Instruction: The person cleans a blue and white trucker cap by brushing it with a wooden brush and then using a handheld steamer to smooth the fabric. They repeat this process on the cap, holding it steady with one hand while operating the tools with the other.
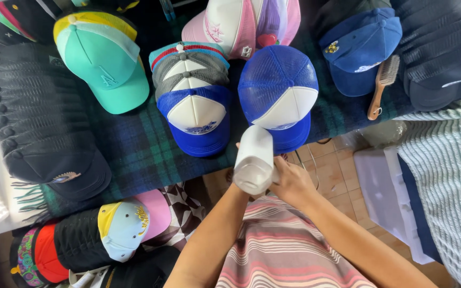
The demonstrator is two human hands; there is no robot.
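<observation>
**Both hands on a white bottle at the edge of the cap display**

I see my two hands meeting just below the blue-and-white mesh cap (278, 96), which I take as my landmark. They hold a translucent white bottle (253, 160) that sits right against the near brim of that cap, tilted with its base toward the camera. My right hand (293, 184) is wrapped around the bottle's lower right side, fingers closed on it. My left hand (237, 178) is mostly hidden behind the bottle; the forearm runs straight up to it, and I cannot tell how those fingers are set.

The landmark cap rests on a surface covered with dark blue-green plaid cloth (134, 149). Just left of the landmark stands a nested stack of blue and grey trucker caps (193, 101). Farther left lies a teal cap (108, 64), and beyond it a long row of dark caps (38, 122). Behind the landmark sits a pink-and-white cap (236, 26). To its right lies a navy cap (358, 48), with a wooden brush (382, 85) beside it. Below and left of the landmark, off the cloth, lies a light blue cap with a yellow panel (124, 226).
</observation>
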